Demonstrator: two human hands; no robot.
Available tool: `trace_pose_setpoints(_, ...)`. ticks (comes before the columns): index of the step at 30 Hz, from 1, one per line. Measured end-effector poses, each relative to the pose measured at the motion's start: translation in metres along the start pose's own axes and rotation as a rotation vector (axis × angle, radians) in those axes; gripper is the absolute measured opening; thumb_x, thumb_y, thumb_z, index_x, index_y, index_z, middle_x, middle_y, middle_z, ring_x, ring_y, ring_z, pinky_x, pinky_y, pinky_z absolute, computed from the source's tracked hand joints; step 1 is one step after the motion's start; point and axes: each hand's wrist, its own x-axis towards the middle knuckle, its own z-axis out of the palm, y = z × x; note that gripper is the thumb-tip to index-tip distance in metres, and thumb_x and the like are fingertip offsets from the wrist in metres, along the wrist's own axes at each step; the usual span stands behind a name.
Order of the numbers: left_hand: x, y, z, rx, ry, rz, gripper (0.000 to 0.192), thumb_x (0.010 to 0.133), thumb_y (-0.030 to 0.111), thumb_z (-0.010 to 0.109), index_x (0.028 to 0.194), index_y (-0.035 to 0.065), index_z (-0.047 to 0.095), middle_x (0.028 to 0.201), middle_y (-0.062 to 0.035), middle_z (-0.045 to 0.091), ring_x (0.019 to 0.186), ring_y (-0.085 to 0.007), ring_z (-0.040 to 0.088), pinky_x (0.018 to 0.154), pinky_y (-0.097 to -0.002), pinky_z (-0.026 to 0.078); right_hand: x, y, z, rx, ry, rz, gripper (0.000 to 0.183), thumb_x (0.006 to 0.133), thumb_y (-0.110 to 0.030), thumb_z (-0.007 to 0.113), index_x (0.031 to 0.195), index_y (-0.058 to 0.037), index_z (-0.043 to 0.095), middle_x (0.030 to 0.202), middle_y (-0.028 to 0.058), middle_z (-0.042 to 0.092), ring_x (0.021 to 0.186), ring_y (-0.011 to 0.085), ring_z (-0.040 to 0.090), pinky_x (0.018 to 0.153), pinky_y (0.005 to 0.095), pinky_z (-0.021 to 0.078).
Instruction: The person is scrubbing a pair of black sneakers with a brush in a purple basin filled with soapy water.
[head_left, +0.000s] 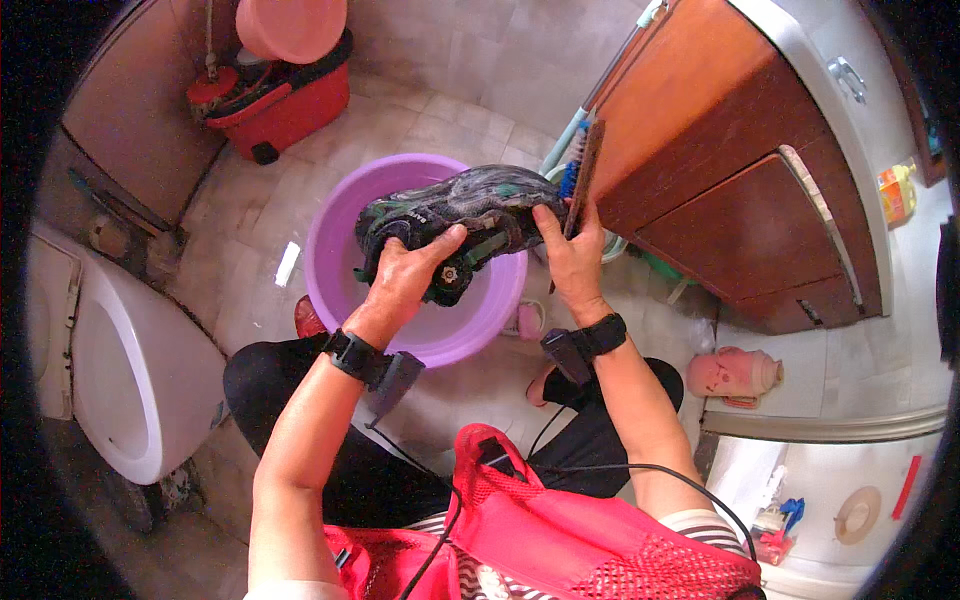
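Over a purple plastic basin I hold a dark, patterned shoe tilted on its side. My left hand grips it at the ankle opening, with the thumb along the upper. A round dial and a strap show on its near side. My right hand holds a scrub brush with blue and white bristles and a brown back, standing on edge beside the shoe's right end. The right thumb rests against that end. Cloudy-looking liquid lies in the basin; the shoe hides part of it.
A white toilet stands at left, and a red mop bucket at the back left. On the right rises a brown cabinet with a pole leaning beside it. A pink thermos-like container is at lower right.
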Motion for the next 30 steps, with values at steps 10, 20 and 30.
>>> trace_pose_setpoints(10, 0.017, -0.048, -0.022, 0.599, 0.121, 0.502, 0.029, 0.092, 0.022, 0.069, 0.113, 0.0029, 0.066, 0.106, -0.0025, 0.066, 0.096, -0.0157, 0.059, 0.09, -0.032, 0.046, -0.004, 0.003, 0.006, -0.339, -0.145, -0.184, 0.079, 0.086, -0.034, 0.072, 0.147, -0.0046, 0.032, 0.133, 0.0257, 0.053, 0.121, 0.0382, 0.054, 0.099, 0.0407, 0.0443)
trace_pose_setpoints(20, 0.005, -0.022, -0.012, 0.654, 0.041, 0.22, 0.038, 0.097, 0.033, 0.061, 0.12, 0.0032, 0.062, 0.115, -0.0006, 0.062, 0.103, -0.0102, 0.056, 0.09, -0.0278, 0.043, -0.026, -0.015, 0.019, -0.122, -0.522, -0.146, 0.063, 0.089, -0.026, 0.068, 0.145, -0.0164, 0.041, 0.125, 0.0209, 0.061, 0.111, 0.0382, 0.061, 0.09, 0.0418, 0.0498)
trace_pose_setpoints(30, 0.022, -0.018, -0.023, 0.356, 0.423, 0.055, 0.027, 0.084, 0.015, 0.068, 0.089, -0.0108, 0.063, 0.078, -0.0098, 0.063, 0.067, -0.018, 0.056, 0.059, -0.0349, 0.046, -0.008, 0.0, 0.005, -0.03, -0.244, 0.166, 0.043, 0.091, -0.033, 0.066, 0.116, 0.0026, 0.059, 0.09, 0.0097, 0.067, 0.082, 0.0182, 0.062, 0.077, 0.0327, 0.0497)
